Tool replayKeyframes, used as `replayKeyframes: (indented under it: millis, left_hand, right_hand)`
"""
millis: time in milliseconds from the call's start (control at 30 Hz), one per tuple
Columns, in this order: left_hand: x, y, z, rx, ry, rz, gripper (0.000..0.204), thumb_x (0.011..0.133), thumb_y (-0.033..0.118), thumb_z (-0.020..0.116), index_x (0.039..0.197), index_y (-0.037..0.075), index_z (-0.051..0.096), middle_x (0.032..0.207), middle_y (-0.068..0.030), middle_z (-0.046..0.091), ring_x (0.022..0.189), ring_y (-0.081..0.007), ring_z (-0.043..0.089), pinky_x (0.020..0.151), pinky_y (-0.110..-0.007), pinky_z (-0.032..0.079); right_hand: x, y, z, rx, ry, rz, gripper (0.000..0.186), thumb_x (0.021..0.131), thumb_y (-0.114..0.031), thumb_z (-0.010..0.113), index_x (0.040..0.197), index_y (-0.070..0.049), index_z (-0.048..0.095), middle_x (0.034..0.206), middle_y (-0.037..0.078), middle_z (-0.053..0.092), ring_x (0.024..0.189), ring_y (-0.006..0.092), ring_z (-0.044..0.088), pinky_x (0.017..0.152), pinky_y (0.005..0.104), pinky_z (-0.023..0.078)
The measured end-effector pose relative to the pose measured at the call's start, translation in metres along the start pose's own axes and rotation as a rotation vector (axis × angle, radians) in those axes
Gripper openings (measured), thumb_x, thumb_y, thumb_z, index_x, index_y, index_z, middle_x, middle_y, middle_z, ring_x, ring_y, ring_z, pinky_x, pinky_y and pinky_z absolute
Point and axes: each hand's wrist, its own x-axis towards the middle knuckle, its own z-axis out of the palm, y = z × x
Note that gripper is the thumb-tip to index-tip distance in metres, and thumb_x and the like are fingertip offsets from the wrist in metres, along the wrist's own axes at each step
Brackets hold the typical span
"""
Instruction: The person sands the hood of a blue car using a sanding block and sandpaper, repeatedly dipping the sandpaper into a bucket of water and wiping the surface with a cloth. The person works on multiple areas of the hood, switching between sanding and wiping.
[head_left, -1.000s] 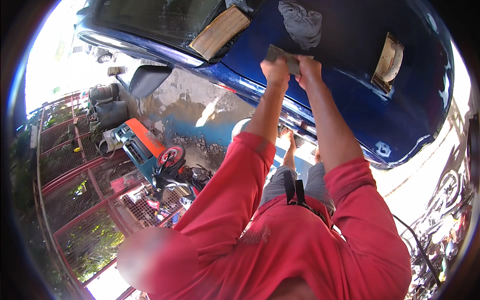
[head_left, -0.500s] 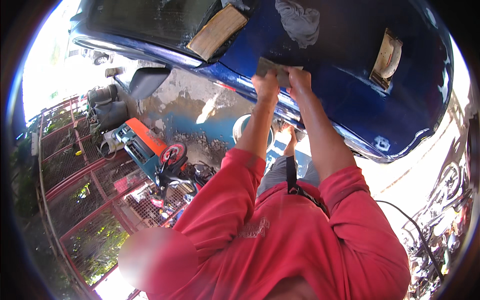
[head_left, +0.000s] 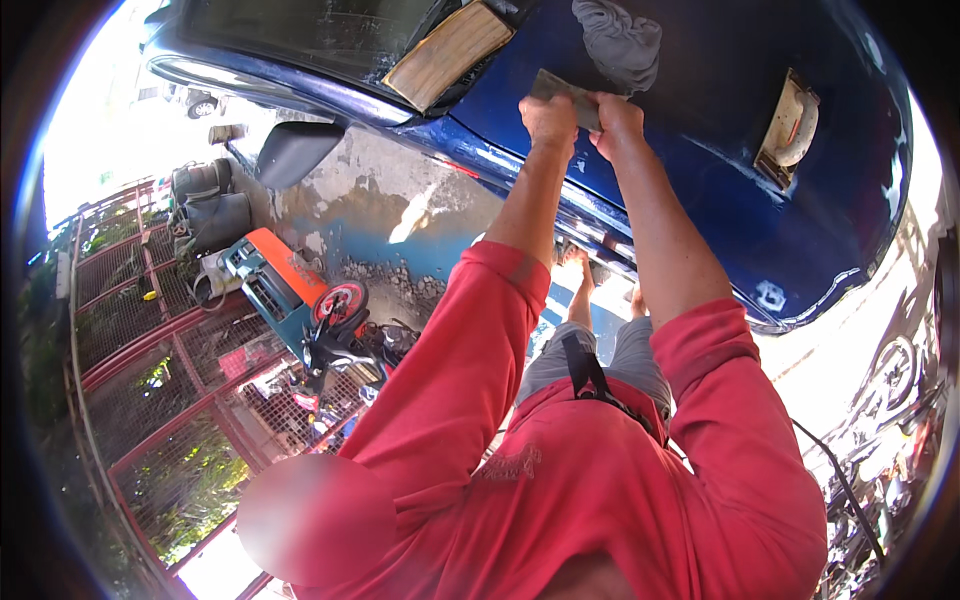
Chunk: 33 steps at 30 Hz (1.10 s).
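Observation:
Both hands grip a grey flat rectangular pad (head_left: 574,104) on the dark blue car hood (head_left: 715,225). My left hand (head_left: 548,122) is closed round its left end, and my right hand (head_left: 616,122) round its right end. Just beyond them lies a crumpled grey cloth (head_left: 615,45). A wooden board (head_left: 445,55) rests at the base of the windscreen, to the upper left of my hands. A handled float-like tool (head_left: 785,130) lies on the hood to the right. Pale scuffed patches mark the paint.
A side mirror (head_left: 295,150) sticks out at left. Below stand an orange and teal machine (head_left: 270,275), a motorbike (head_left: 350,350), grey containers (head_left: 210,220) and red mesh fencing (head_left: 140,330). Bicycles (head_left: 890,380) crowd the lower right. My bare legs are beside the car's edge.
My hands and the pad moved down toward the near edge of the hood half a second ago; they are now back up near the cloth. Both grips look the same.

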Motion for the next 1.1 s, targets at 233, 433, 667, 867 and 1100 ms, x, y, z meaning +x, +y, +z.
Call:
replayKeyframes:
  millis: [233,433,667,867,1100]
  left_hand:
    - [-0.014,-0.057,-0.027,-0.287,0.169,0.25,0.013,0.086,0.006,0.071,0.084,-0.006,0.069,0.062,-0.0082,0.061,0.039,-0.0153,0.051,0.035,-0.035,0.034]
    - [-0.004,-0.061,-0.033,-0.246,0.086,0.062,0.013,0.085,0.005,0.07,0.085,-0.008,0.069,0.062,-0.0088,0.06,0.04,-0.0175,0.051,0.036,-0.035,0.034]
    - [0.007,-0.041,-0.032,-0.266,0.123,0.099,0.01,0.086,0.003,0.07,0.085,-0.007,0.069,0.062,-0.0105,0.061,0.039,-0.018,0.051,0.036,-0.035,0.034]
    - [0.0,-0.026,-0.037,-0.209,0.085,0.103,0.017,0.083,0.007,0.066,0.084,-0.009,0.07,0.067,-0.0145,0.066,0.042,-0.021,0.055,0.04,-0.039,0.04]
    - [0.002,0.002,-0.029,-0.054,0.027,0.176,0.025,0.088,0.013,0.07,0.07,-0.004,0.064,0.055,-0.0096,0.055,0.036,-0.019,0.048,0.035,-0.036,0.032]
  right_hand:
    - [-0.031,0.054,-0.015,-0.196,0.087,0.045,0.019,0.088,-0.009,0.08,0.104,0.001,0.077,0.09,0.013,0.076,0.065,0.0224,0.073,0.043,0.0355,0.05]
    - [0.003,0.062,0.0,-0.159,-0.028,0.022,0.02,0.087,-0.005,0.08,0.105,0.002,0.075,0.094,0.014,0.076,0.078,0.0267,0.077,0.059,0.041,0.059]
    - [-0.019,0.037,0.011,-0.106,0.016,0.026,0.022,0.086,-0.01,0.082,0.106,-0.001,0.076,0.095,0.012,0.076,0.075,0.0254,0.074,0.053,0.039,0.05]
    - [-0.031,0.035,0.016,0.006,-0.031,0.056,0.022,0.086,-0.011,0.082,0.104,-0.001,0.076,0.093,0.012,0.075,0.073,0.0239,0.073,0.049,0.0361,0.047]
    - [-0.012,0.024,0.024,-0.015,-0.016,-0.009,0.015,0.089,-0.009,0.078,0.099,0.0,0.073,0.082,0.01,0.069,0.055,0.02,0.064,0.038,0.0355,0.038]
